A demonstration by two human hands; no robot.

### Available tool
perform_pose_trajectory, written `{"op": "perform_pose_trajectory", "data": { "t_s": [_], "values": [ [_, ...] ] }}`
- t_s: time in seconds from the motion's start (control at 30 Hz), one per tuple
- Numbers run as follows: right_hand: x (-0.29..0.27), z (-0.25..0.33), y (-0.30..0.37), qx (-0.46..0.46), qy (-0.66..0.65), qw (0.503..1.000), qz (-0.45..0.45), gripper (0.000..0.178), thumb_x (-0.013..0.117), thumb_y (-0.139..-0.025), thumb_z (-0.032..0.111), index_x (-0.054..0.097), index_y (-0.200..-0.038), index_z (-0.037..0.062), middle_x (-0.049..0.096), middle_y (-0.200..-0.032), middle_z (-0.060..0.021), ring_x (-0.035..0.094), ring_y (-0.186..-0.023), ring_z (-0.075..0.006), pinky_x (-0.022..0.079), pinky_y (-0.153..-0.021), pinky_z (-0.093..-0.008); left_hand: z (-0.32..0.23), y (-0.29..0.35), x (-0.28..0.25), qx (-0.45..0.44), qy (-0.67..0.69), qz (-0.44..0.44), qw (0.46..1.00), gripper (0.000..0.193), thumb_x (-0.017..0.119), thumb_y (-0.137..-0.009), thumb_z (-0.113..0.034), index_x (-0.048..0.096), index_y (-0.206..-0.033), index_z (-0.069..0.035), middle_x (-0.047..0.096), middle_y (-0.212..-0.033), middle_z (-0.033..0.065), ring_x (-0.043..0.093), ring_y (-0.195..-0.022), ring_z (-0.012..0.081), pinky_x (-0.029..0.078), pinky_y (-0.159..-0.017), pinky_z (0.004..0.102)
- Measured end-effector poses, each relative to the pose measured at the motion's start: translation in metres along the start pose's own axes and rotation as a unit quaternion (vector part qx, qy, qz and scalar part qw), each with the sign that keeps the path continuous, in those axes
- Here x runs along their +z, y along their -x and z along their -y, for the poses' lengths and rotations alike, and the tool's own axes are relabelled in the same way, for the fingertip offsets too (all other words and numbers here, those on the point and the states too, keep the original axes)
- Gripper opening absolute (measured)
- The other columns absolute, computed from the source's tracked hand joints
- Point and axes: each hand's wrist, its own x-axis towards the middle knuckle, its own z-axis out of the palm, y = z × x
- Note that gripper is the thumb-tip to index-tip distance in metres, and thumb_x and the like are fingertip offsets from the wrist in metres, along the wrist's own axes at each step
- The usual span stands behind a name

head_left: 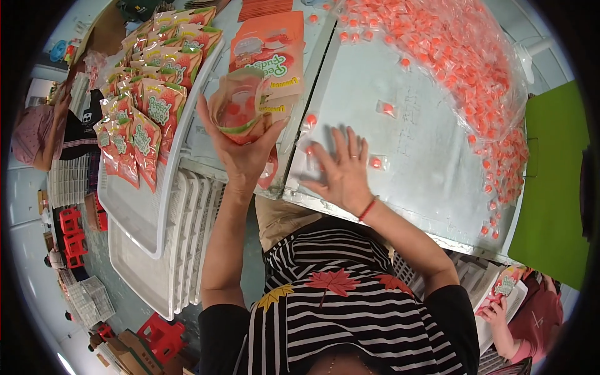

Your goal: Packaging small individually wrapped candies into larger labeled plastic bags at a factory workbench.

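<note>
My left hand [240,159] is wrapped round an orange-red pouch [245,132], its mouth spread wide and tilted up. Inside it, wrapped red candies [233,110] show at the bottom. On the metal tabletop [350,69] to the right, my right hand [345,178] lies with fingers spread. Wrapped candies [310,150] sit by its index finger and thumb, partly hidden by them. One wrapped candy [376,162] lies just right of that hand, and another [387,109] farther off.
A large heap of wrapped candies [437,62] under clear plastic covers the far right of the table. Flat pouches [269,37] lie stacked beyond my left hand. Filled pouches [164,103] crowd a white tray [134,203] above stacked trays. Another person's hand [498,312] is at lower right, beside a green panel [556,181].
</note>
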Motion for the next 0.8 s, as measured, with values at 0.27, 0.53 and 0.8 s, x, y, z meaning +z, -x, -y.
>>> {"op": "perform_pose_trajectory", "data": {
  "t_s": [0.27, 0.53, 0.8],
  "values": [
    [0.029, -0.004, -0.030, -0.041, 0.067, 0.996, 0.048, 0.048, 0.062, -0.083, 0.036, 0.055, -0.124, 0.0114, 0.046, -0.134, -0.0148, 0.036, -0.127, -0.0395, 0.025, -0.102, -0.0636, 0.004, 0.010, -0.010, -0.015, 0.005, 0.016, 1.000, 0.119, 0.090, -0.058, -0.013, 0.011, -0.144, 0.005, 0.041, -0.133, 0.0211, 0.047, -0.119, 0.0276, 0.040, -0.101, 0.0379],
    [-0.010, -0.019, 0.013, -0.026, 0.069, 0.997, 0.035, 0.044, 0.062, -0.085, 0.034, 0.055, -0.123, 0.0137, 0.047, -0.128, -0.0143, 0.042, -0.121, -0.0364, 0.028, -0.102, -0.0595, 0.012, 0.020, -0.007, 0.006, -0.022, 0.031, 0.999, 0.120, 0.091, -0.057, -0.017, 0.012, -0.144, 0.005, 0.041, -0.134, 0.0211, 0.048, -0.120, 0.0284, 0.041, -0.100, 0.0381],
    [-0.007, -0.050, 0.020, -0.054, 0.012, 0.998, 0.001, 0.029, 0.063, -0.085, 0.020, 0.061, -0.112, 0.0130, 0.051, -0.122, -0.0126, 0.045, -0.116, -0.0326, 0.037, -0.094, -0.0506, -0.004, 0.018, 0.008, -0.021, 0.032, 0.055, 0.998, 0.115, 0.091, -0.055, -0.014, 0.018, -0.142, 0.004, 0.044, -0.132, 0.0191, 0.047, -0.119, 0.0273, 0.040, -0.101, 0.0390]
  ]
}}
